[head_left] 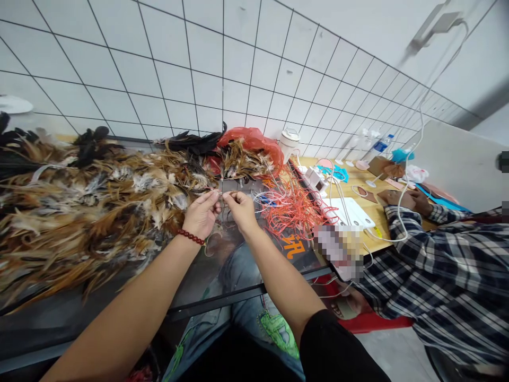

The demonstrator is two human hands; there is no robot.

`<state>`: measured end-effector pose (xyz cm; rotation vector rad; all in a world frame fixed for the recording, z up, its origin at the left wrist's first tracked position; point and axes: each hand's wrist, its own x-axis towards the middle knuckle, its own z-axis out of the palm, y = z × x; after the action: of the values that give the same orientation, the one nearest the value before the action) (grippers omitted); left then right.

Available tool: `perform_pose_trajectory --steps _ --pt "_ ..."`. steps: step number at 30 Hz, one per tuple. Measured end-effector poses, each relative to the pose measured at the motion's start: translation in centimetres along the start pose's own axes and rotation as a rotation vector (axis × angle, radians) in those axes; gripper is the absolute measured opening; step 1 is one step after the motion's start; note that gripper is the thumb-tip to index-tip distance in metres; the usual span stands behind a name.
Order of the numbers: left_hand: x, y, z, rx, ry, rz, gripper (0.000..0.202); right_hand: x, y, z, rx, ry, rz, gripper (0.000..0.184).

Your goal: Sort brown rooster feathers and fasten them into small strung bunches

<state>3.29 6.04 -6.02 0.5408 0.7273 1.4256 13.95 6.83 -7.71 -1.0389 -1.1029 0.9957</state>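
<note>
My left hand (202, 213), with a dark red bead bracelet (192, 237) on its wrist, is closed in a pinch. Close beside it, my right hand (240, 211) pinches too, fingertips almost meeting the left ones. Whatever sits between the fingers is thin and too small to name. To the left spreads a big heap of brown and cream feathers (115, 207). A tangle of red-orange cords (292, 204) lies right of my hands, with some white and blue strands (268, 200). Behind my hands, more feathers (242, 162) rest against a red plastic bag (254, 139).
A white lidded cup (289, 142) stands near the tiled wall. Farther right are a white power adapter (316, 179), a white power strip (350, 213), cables and a phone (338, 252). A person in a plaid shirt (449, 265) sits at the wooden table (384, 212) on the right.
</note>
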Motion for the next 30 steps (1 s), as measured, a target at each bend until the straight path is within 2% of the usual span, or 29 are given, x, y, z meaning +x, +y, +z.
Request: perform_pose_trajectory --steps 6,9,13,16,18,20,22,23,27,30 --pt "0.3 0.2 -0.5 -0.018 -0.073 -0.033 0.028 -0.5 -0.3 0.3 0.03 -0.065 0.023 0.026" --pt "0.3 0.7 -0.5 -0.066 -0.06 -0.047 0.022 -0.6 -0.5 0.1 -0.003 -0.078 0.006 0.024" --pt "0.0 2.4 -0.2 -0.124 -0.052 -0.019 0.017 -0.3 -0.9 -0.6 -0.052 0.083 -0.08 0.021" --pt "-0.6 3.7 0.2 -0.182 -0.113 0.043 0.017 0.0 -1.1 -1.5 -0.184 0.166 -0.144 0.021" --pt "-0.8 4.2 0.3 -0.193 -0.139 0.07 0.019 0.1 -1.4 -2.3 -0.398 0.094 -0.162 0.019" --pt "-0.8 4.1 0.3 -0.183 -0.136 0.071 0.02 0.3 -1.9 -3.1 -0.705 -0.07 -0.18 0.018" --pt "-0.7 3.6 0.2 -0.152 -0.114 0.062 0.021 0.5 -2.6 -3.7 -1.015 -0.236 -0.195 0.028" --pt "-0.5 3.3 0.1 -0.128 -0.101 0.058 0.022 0.7 -2.9 -3.9 -1.128 -0.273 -0.191 0.033" --pt "-0.1 2.2 -0.1 0.014 -0.054 0.101 0.025 2.0 -3.8 -3.8 -1.358 -0.276 -0.176 0.035" --pt "0.0 1.6 -0.3 0.129 -0.01 0.123 0.03 2.6 -3.4 -3.3 -1.455 -0.362 -0.164 0.026"
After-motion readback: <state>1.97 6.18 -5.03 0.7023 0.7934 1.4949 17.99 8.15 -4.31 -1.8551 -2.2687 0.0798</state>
